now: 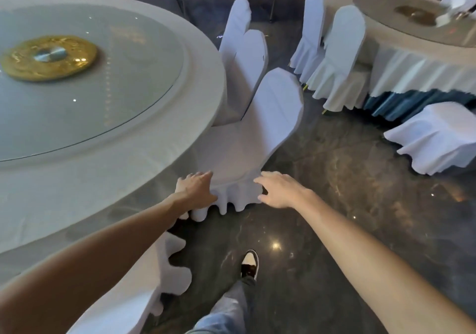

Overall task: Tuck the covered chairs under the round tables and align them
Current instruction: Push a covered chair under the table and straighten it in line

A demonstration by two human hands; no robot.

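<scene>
While I watch through the head camera, my left hand (197, 188) lies flat, fingers spread, on the covered chair (253, 138) beside the round table (203, 58). My right hand (279, 189) is spread too, at the chair's far seat edge; contact is unclear. That chair sits partly tucked under the table's rim.

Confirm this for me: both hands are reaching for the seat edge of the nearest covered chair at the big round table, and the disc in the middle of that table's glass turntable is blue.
One detail is wrong. The head view shows the disc is gold with a silver hub, not blue. The rest holds: the left hand and right hand are both at the seat edge of the nearest covered chair by the big round table.
</scene>
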